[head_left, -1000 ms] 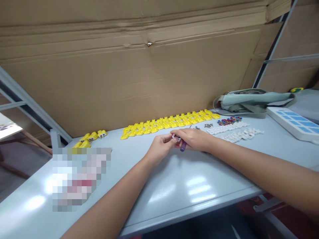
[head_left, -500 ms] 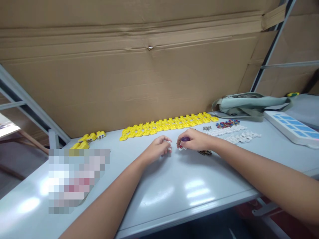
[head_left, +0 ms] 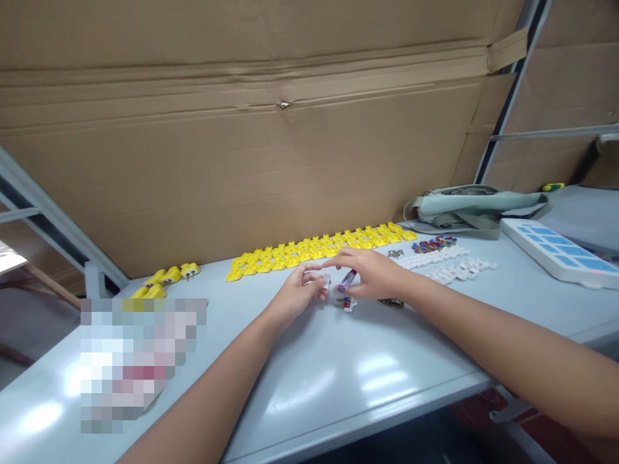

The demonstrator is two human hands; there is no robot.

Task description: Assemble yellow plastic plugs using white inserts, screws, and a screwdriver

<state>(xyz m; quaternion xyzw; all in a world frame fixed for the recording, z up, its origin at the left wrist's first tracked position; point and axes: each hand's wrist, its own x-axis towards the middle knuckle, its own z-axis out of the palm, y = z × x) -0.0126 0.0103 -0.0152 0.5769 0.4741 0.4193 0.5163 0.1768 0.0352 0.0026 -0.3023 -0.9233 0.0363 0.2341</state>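
Note:
Pinched in the fingers of my left hand [head_left: 298,289] is a small white plastic piece [head_left: 327,281]. My right hand [head_left: 370,270] is closed around a tool with a translucent purple handle [head_left: 347,281]; its kind is hard to make out. The right index finger stretches leftward to the left hand's fingertips. Just below my right hand, a small white part with red and blue bits and brass-coloured prongs [head_left: 347,303] lies on the table. A dark pile of small metal pieces [head_left: 391,302] is partly hidden under my right wrist.
Yellow plastic shells [head_left: 290,252] run in rows along the cardboard wall [head_left: 232,174]. More yellow pieces [head_left: 169,276] sit at the left. White parts [head_left: 454,272], red and blue bits [head_left: 435,244] and small metal pins [head_left: 395,254] lie at right, before a green bag [head_left: 464,206].
The white part with red and blue bits has left my right hand and now lies on the table. My right hand has moved closer to the left. The view has shifted slightly.

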